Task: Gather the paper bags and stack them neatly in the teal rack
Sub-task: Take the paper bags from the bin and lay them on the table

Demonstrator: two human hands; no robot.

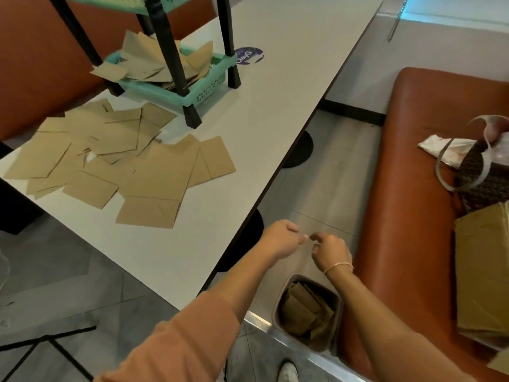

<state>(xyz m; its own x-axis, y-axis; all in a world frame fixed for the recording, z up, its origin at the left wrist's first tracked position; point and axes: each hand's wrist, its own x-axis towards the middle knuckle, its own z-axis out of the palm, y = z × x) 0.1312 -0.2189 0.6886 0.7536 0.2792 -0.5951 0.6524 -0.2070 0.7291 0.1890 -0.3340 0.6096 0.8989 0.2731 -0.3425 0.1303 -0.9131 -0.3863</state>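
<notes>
brown paper bags (143, 172) lie scattered flat on the table (275, 106), ahead and to the left of both hands, overlapping at loose angles. further off in the same direction stands the teal rack (176, 89) on black legs, its lower tray already holding a messy heap of bags. the left hand (281, 238) is loosely fisted and the right hand (329, 250) has its fingers curled, the two almost meeting fingertip to fingertip off the table's edge; they seem to hold nothing, though something tiny pinched between them cannot be ruled out. below the right hand a small bin (308, 312) on the floor holds crumpled brown paper. gathering looks not yet begun for this pile. the next move calls for reaching forward-left, sweeping the loose bags together and squaring their edges before lifting them toward the rack.
</notes>
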